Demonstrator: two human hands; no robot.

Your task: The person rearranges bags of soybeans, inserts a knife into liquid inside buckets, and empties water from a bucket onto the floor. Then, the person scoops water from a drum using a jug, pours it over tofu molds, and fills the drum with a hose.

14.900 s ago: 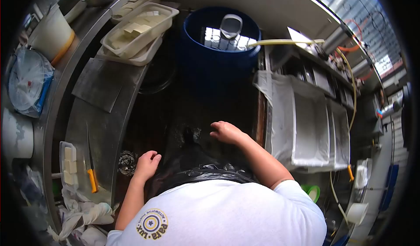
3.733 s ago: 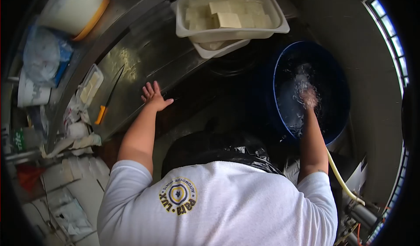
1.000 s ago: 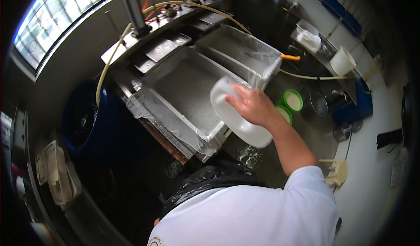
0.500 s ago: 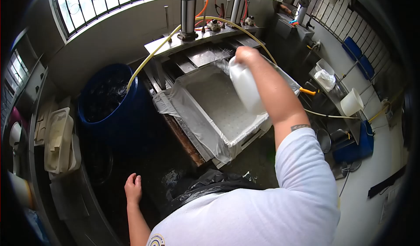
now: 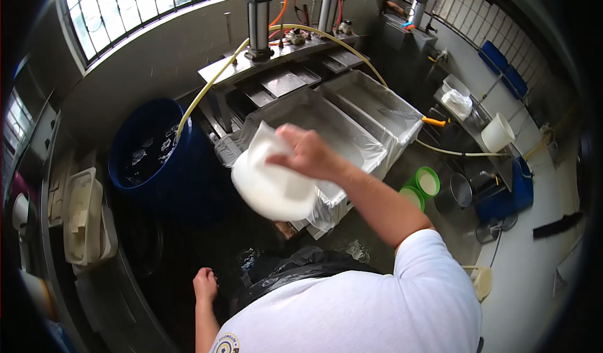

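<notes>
My right hand (image 5: pixel 304 154) grips a white plastic scoop (image 5: pixel 273 193) by its upper edge, in front of a cloth-lined rectangular mould (image 5: pixel 367 155). The scoop is blurred by motion, and its contents cannot be made out. A second lined mould (image 5: pixel 409 129) stands beside the first, with an orange-handled knife (image 5: pixel 433 122) lying across its corner. Low at my side hangs my left hand (image 5: pixel 205 285), fingers curled, near the dark apron (image 5: pixel 301 268) and touching no object I can see.
At the left stands a blue barrel (image 5: pixel 204 158) of water with a yellow hose (image 5: pixel 213 80) in it. White tubs (image 5: pixel 94 193) sit on the left counter (image 5: pixel 119 296). Metal cylinders (image 5: pixel 259 29) rise behind the moulds. Green-rimmed containers (image 5: pixel 428 182) and a stool (image 5: pixel 482 282) are at the right.
My right hand and the scoop have swung left and nearer from over the mould, where water was splashing off the scoop. My left hand has shifted slightly down and right in view.
</notes>
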